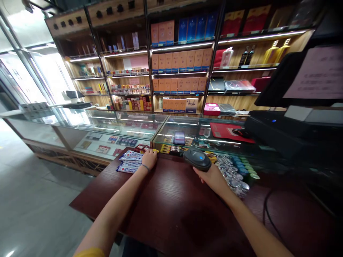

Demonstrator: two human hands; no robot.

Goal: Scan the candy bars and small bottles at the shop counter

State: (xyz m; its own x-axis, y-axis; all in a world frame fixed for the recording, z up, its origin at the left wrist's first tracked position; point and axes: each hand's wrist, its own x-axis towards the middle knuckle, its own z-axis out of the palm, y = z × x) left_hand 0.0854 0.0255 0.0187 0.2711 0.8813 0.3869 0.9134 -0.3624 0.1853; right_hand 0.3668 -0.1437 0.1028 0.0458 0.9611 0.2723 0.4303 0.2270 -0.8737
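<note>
My right hand (211,177) grips a dark grey handheld barcode scanner (197,159) by its handle. The scanner's head points away over the table, and a blue light glows on its top. Fingers curled, my left hand (150,158) rests at the table's far edge, against the right end of several blue-and-white wrapped packets (130,161). A bit of yellow shows beside its fingertips; whatever those fingers hold, if anything, is hidden. Just beyond that hand lie small red packs (144,147).
Several cans (232,175) stand in rows right of the scanner on the dark red table (163,203). A glass display counter (125,125) runs behind, with a red mat (227,131) on it. A monitor (308,78) and black cable (266,207) are at right. Stocked shelves line the wall.
</note>
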